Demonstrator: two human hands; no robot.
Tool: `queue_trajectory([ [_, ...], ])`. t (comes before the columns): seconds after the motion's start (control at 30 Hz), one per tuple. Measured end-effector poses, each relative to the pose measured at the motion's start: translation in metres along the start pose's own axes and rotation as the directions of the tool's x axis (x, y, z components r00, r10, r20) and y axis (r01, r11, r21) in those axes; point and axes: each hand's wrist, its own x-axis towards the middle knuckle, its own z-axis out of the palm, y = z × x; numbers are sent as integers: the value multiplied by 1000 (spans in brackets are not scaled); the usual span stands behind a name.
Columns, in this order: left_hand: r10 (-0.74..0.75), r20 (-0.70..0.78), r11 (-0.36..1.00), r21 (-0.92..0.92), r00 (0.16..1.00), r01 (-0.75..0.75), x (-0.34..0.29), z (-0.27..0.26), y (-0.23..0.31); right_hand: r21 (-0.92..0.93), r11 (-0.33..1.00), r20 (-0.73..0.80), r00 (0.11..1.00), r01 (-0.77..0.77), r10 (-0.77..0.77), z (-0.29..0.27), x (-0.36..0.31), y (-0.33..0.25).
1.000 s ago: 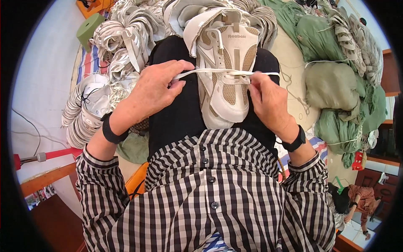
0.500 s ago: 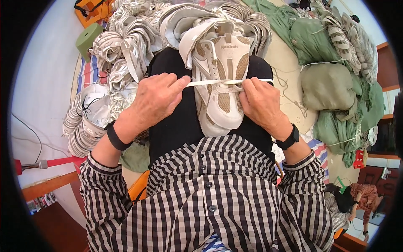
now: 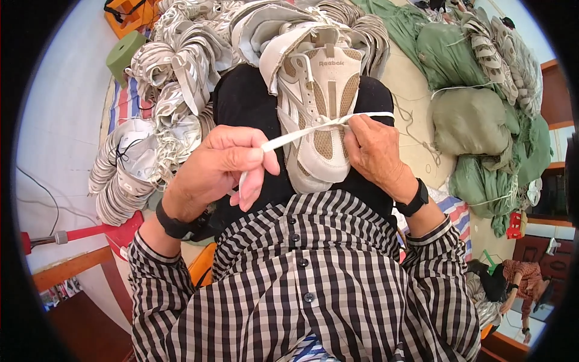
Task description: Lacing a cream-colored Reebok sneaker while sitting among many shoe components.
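Observation:
Across my black-trousered lap lies a cream and tan shoe upper (image 3: 333, 81), its toe toward me and more uppers bundled behind it. A flat white shoelace (image 3: 295, 137) runs through its lowest eyelets. My left hand (image 3: 226, 166) pinches one end between thumb and forefinger, pulling it taut at the left of the toe; the other fingers hang loosely. On the right side of the upper, my right hand (image 3: 374, 145) is closed on the lace where it leaves the eyelets, and the lace's other end loops out above the knuckles.
Stacked uppers (image 3: 175, 66) heap at the far left, near a green stool (image 3: 125, 51). Another bundle of uppers (image 3: 120, 175) stands beside my left arm. Tied green sacks (image 3: 470, 123) line the right side. Another person (image 3: 522, 283) is at the lower right.
My left hand has moved down and toward me, turning so its fingers show, with the lace now slanting. My right hand stays almost in place at the upper.

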Motion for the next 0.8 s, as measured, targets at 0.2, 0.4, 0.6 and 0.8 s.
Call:
queue_trajectory([
  [0.2,297,-15,950,-98,955,-297,-10,-8,8,112,994,17,1000,4,-6,3,1,6],
  [0.4,392,-305,920,154,868,-361,-16,-42,35,253,967,-25,1000,-2,9,-3,0,11],
  [0.6,529,-223,181,972,819,148,-9,-76,37,270,955,-97,983,-125,156,-9,3,10],
  [0.8,531,-108,-55,985,840,161,-6,-75,35,295,929,91,974,-225,207,-13,2,9],
])
